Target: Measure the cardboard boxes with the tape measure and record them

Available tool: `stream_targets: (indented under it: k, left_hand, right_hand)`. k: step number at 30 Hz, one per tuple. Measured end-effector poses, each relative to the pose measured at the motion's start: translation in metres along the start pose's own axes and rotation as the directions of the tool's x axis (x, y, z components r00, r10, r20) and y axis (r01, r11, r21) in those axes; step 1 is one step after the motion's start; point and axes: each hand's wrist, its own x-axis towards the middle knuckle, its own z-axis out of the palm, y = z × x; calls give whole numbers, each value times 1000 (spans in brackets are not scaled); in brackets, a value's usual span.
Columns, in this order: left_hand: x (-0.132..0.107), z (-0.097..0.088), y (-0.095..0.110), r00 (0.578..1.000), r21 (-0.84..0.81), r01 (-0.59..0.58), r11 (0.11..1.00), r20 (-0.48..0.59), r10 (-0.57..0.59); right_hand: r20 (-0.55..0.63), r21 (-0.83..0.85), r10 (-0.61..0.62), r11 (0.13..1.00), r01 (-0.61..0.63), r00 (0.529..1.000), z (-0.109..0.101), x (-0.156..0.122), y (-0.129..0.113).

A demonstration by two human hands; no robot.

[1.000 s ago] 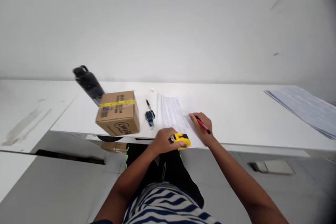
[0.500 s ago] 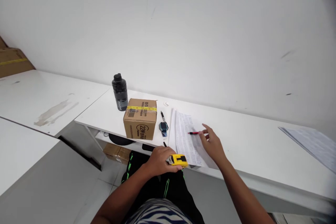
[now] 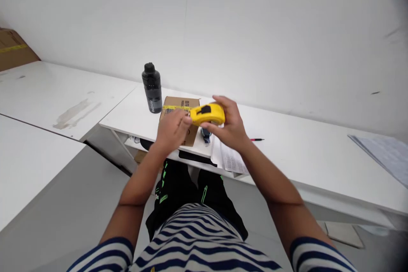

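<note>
- The long white laminate table [image 3: 296, 153] runs along the plain wall and carries everything within arm's reach of the seated person; a second white table [image 3: 47, 97] meets it at the left.
- A brown cardboard box sealed with yellow tape [image 3: 179, 112] stands near the table's front edge, partly hidden behind the raised hands, so it is the thing closest in line with what they hold.
- A dark cylindrical water bottle with a black cap [image 3: 152, 88] stands upright just beside the box on its left, back from the edge and out of the way.
- Printed white paper sheets [image 3: 230, 161] lie flat at the table's front edge, overhanging it a little, where they are easy to write on.
- The right hand [image 3: 230, 125] is closed around a yellow tape measure case with a black button [image 3: 207, 114], held in the air above the table in front of the box.
- The left hand [image 3: 172, 129] pinches at the case's left end, seemingly at the blade tip; the two hands are close together, and I cannot tell whether any blade is drawn out.
- A thin red pen [image 3: 256, 140] lies loose on the table right of the sheets, clear of both hands.
</note>
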Motion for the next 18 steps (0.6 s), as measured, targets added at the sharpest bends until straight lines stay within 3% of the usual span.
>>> stream_targets:
  k: [5,9,13,15,18]
  left_hand:
    - [26,-38,-22,969,-277,232,932,145,-198]
    - [36,-57,-67,928,-472,352,809,60,-369]
    - [38,-58,-107,829,-353,558,751,193,-525]
    - [37,-52,-115,785,-230,615,754,279,-554]
    - [35,-43,-114,754,-117,625,772,345,-558]
  right_hand:
    - [177,-125,-116,982,140,977,-10,41,1]
    - [153,-206,61,978,-29,986,-27,42,22]
    - [132,-233,262,946,-227,956,-38,33,54]
    - [141,-208,321,934,-289,936,-36,31,63]
    - [143,-178,341,932,-314,929,-31,33,65]
